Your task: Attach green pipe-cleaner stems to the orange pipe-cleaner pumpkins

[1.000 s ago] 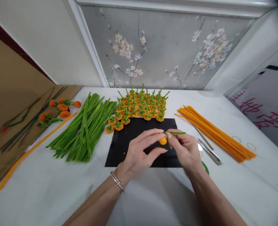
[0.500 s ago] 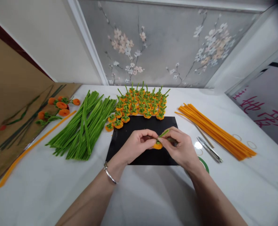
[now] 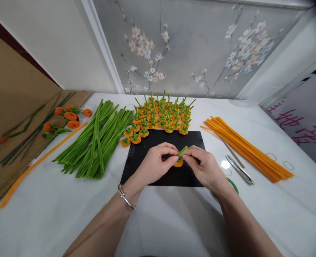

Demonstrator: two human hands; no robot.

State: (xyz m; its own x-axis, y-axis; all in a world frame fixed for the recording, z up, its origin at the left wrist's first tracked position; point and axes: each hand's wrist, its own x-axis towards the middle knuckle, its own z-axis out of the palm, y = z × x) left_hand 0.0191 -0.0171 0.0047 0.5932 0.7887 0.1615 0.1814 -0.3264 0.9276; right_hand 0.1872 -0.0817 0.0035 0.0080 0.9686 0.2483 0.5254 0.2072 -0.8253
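Over the black mat [image 3: 147, 171], a small orange flower [image 3: 178, 163] with a green stem pointing up and right is between my hands. My left hand [image 3: 158, 162] pinches it from the left with thumb and forefinger. From the right, my right hand [image 3: 203, 166] pinches at the green part, fingers bent. Fingertips of both hands nearly meet and partly hide the flower's green base. Rows of finished-looking orange flowers [image 3: 154, 123] with upright green stems stand behind the mat.
Green fuzzy stems [image 3: 96, 142] lie in a pile at left, orange ones [image 3: 249, 148] at right. Scissors [image 3: 239, 169] and a green tape roll [image 3: 233, 185] lie right of my right hand. Orange blooms [image 3: 71, 116] rest at far left, near one long orange strip [image 3: 42, 164].
The green stem in my fingers stands steeper than before. My right fingers have shifted and opened slightly away from the flower, and more of its stem shows. The camera view has moved slightly.
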